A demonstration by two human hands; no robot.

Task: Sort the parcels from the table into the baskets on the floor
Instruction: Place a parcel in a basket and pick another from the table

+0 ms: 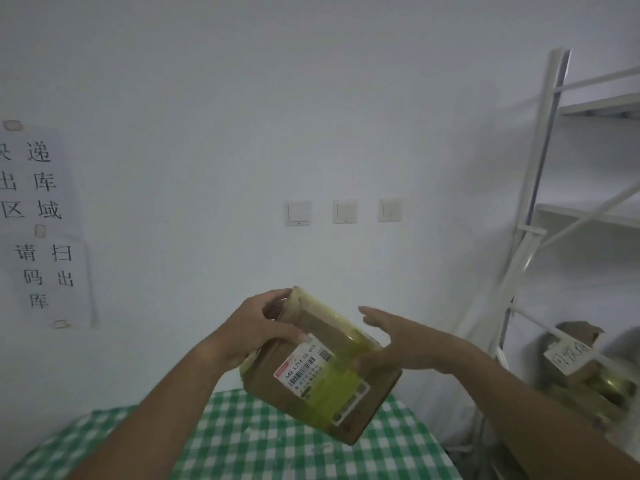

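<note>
1. Brown cardboard box parcel (322,372), sealed with wide yellow-green tape bands across top and ends.
2. White shipping label with barcodes and red corner strip on its upward face.
3. Pose: tilted, far end raised, near corner lowest.
4. Position: held in the air above the green-and-white checked surface (242,445), not touching it.

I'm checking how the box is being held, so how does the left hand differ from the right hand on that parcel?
The left hand curls round the parcel at its upper end, thumb across the top face; the right hand lies against the parcel's far side with fingers straight. The left hand's fingers are bent, the right hand's point towards the wall. Both touch the same taped cardboard parcel, held above the checked table.
</note>
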